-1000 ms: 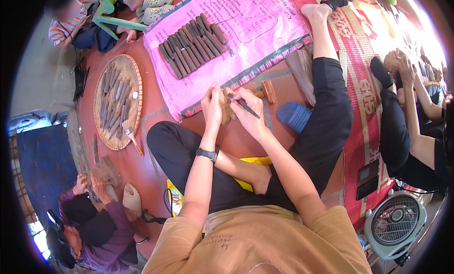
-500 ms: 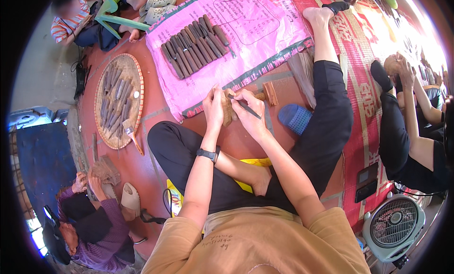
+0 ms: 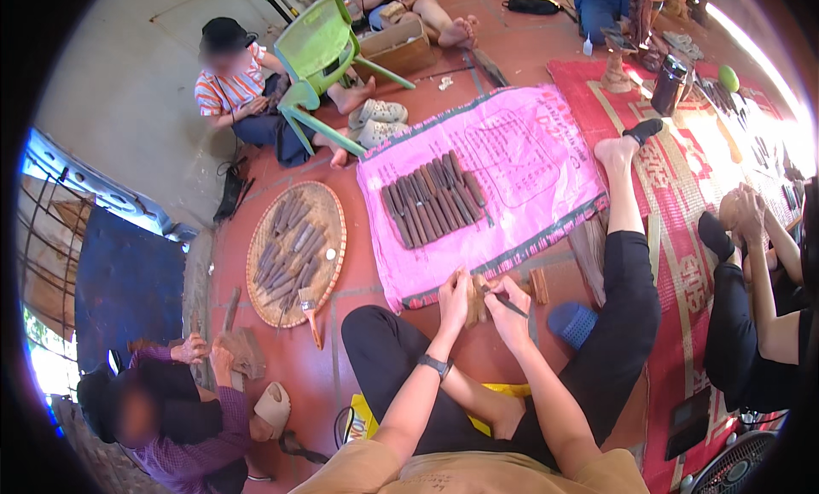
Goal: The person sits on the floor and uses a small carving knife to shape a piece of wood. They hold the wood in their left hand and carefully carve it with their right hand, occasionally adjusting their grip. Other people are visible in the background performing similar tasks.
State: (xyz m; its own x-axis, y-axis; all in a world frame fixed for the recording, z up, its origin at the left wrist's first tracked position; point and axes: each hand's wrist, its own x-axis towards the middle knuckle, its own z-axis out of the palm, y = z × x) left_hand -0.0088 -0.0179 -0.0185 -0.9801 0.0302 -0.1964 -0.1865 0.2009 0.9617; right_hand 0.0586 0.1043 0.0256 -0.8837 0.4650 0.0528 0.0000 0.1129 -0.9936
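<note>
Wooden piece (image 3: 477, 313) is right in the person's hands, held just above the tiled floor (image 3: 363, 281) in front of the crossed leg, so I'd call it work underway and not finished. The left hand (image 3: 455, 299) has its grip wrapped around one side of it, and the right hand (image 3: 509, 313) has its grip pinching a slim dark tool (image 3: 515, 306) that slants in toward the wood. Fingers cover the spot where they'd meet, so I can't tell how much is done or left on that face. A small wood block (image 3: 538, 286) and a blue clog (image 3: 572, 323) sit nearby, nobody touching either. Just past the hands, dark sticks (image 3: 431, 200) lie in rows on a pink sheet (image 3: 380, 229), and more lie in a woven tray (image 3: 328, 223) off to the left; none of those are in hand. Further off there's a green chair (image 3: 317, 46) beside someone in a striped shirt. Compared with half a second ago, the view has tipped up: more of the far room shows, less of the wearer's shirt, while both hands keep basically the same hold.
</note>
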